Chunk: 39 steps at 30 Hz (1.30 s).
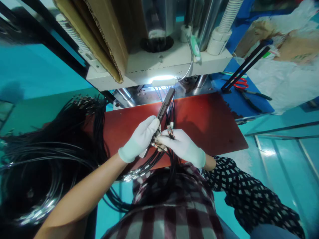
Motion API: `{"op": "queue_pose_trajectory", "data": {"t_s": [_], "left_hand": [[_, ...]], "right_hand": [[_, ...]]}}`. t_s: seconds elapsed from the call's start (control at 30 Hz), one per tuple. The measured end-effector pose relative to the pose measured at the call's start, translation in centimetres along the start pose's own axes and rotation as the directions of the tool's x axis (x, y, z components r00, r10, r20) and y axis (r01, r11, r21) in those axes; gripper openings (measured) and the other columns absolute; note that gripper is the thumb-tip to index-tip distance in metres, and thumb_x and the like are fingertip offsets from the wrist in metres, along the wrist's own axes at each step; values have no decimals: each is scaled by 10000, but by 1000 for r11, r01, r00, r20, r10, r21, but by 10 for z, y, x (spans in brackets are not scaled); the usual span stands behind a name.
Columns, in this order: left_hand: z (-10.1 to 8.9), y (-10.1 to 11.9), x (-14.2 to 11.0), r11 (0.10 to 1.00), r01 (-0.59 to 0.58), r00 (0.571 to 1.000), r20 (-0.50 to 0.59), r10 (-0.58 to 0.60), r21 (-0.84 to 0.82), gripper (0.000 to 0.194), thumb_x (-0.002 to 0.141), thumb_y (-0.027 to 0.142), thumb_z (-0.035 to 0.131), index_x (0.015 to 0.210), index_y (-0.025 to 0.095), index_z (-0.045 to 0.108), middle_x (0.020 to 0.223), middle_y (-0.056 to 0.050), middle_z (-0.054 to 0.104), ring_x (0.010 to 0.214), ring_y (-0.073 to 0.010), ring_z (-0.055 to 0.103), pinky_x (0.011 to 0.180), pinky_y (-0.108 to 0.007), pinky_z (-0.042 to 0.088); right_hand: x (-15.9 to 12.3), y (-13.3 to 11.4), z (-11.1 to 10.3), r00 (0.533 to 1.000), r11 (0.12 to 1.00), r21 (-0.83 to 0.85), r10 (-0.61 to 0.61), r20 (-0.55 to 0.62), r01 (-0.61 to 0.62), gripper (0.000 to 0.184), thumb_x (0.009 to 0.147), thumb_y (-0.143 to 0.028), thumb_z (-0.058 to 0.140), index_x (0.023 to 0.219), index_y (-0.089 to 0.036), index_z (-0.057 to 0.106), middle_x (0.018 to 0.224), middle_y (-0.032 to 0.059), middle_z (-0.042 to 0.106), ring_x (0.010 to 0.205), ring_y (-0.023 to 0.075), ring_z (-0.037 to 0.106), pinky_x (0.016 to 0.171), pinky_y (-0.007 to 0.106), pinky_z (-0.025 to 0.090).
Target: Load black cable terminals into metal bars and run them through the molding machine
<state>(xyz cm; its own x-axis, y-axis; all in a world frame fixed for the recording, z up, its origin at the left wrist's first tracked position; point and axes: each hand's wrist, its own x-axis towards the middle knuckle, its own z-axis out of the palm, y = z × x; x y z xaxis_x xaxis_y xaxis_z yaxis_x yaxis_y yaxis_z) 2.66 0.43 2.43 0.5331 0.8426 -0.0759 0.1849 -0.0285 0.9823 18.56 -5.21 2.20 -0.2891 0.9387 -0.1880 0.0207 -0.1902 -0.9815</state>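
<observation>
My left hand (142,136), in a white glove, grips a long dark bar-shaped holder (166,105) that slants up toward the machine. Just to its right, my gloved right hand (183,146) is closed around several black cables (171,156). Small connector ends (170,127) with coloured wires stick out between its fingers, close against the lower part of the bar. Whether any wire end sits in the bar is hidden by my fingers. More black cable runs down across my lap.
A press-like machine (149,64) with a lit lamp (164,82) stands ahead, above a reddish-brown board (211,122). Large bundles of black cable (54,156) lie at the left. Red-handled scissors (240,83) and pliers (251,99) rest on a blue surface at right, near plastic bags (281,66).
</observation>
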Motion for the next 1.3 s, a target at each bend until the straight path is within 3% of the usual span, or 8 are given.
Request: {"op": "queue_pose_trajectory", "data": {"t_s": [0.27,0.43,0.57,0.7,0.8,0.87,1.0,1.3], "left_hand": [[5,-6,-2,989,-86,991,-90,97,117,349,1014,449,437,777,191,431,704,28,420,623,-101,399,594,-242,380],[6,-14,-4,948,-108,987,-84,138,300,304,1026,414,415,814,198,421,723,37,421,644,-103,406,622,-253,366],[3,-13,-3,981,-67,997,-12,70,182,332,1025,438,409,804,191,428,721,35,421,640,-97,413,616,-238,384],[-6,-6,-1,999,44,999,6,-44,31,387,1026,481,382,792,181,454,696,28,447,568,-82,423,536,-223,375],[-12,-2,-1,998,58,996,64,-56,-28,393,1022,494,385,808,176,472,694,22,466,548,-79,434,497,-212,369],[-14,0,0,998,40,992,119,-33,-55,409,1021,493,382,792,169,477,671,19,466,538,-81,425,490,-212,369],[-15,-1,2,996,27,983,183,-11,-86,421,1024,493,369,801,161,502,645,21,468,525,-83,424,492,-215,372],[-13,-2,4,992,-93,982,173,78,83,373,1025,453,382,793,172,464,790,0,476,718,-120,451,673,-255,419]], "right_hand": [[3,9,12,975,989,-146,-41,-217,9,224,805,-275,621,629,-186,514,624,-40,543,642,117,499,619,246,383],[6,16,13,971,985,-169,-78,-225,40,128,799,-245,597,696,-177,564,678,-21,591,682,134,538,643,250,403],[1,12,4,990,987,-159,-57,-128,37,225,878,-301,580,697,-170,600,703,-12,626,697,138,564,687,262,430],[-6,13,0,952,989,-122,-118,-281,86,211,921,-321,564,917,-178,720,928,35,707,891,166,632,875,293,454],[-6,17,2,939,998,67,8,-344,16,261,827,-298,688,1053,-169,707,838,19,693,730,149,616,756,296,487],[-4,17,4,946,988,156,52,-319,-2,208,806,-316,713,936,-153,710,705,-7,638,613,126,555,640,277,456],[2,13,6,969,994,58,-74,-236,90,239,855,-283,657,651,-159,668,613,-24,573,615,106,503,624,256,393],[11,11,4,985,994,-44,-101,-139,96,262,842,-232,625,597,-171,555,630,-46,550,646,106,495,656,245,391]]}}
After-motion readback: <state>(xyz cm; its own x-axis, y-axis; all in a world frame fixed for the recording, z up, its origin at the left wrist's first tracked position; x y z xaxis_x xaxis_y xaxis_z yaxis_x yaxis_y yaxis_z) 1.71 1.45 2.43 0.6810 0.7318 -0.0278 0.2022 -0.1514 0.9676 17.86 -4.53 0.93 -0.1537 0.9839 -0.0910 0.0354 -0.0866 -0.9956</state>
